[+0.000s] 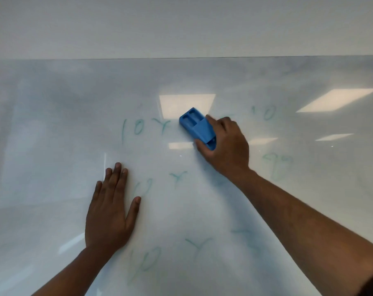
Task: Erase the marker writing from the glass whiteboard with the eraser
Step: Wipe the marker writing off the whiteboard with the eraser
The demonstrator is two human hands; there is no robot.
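Observation:
A glass whiteboard (53, 124) fills most of the head view, marked with faint green marker writing. The top row of writing (145, 126) reads "10 Y", just left of a blue plastic eraser (197, 126). My right hand (226, 146) grips the eraser and presses it against the glass. More green writing (266, 113) lies to the right of that hand, and further smudged rows (177, 178) run below. My left hand (109, 210) lies flat on the glass at lower left, fingers spread, holding nothing.
The board's top edge (181, 58) meets a plain pale wall above. Reflections of ceiling lights (335, 99) shine on the glass at centre and right. My right forearm (309, 221) crosses the lower right of the board.

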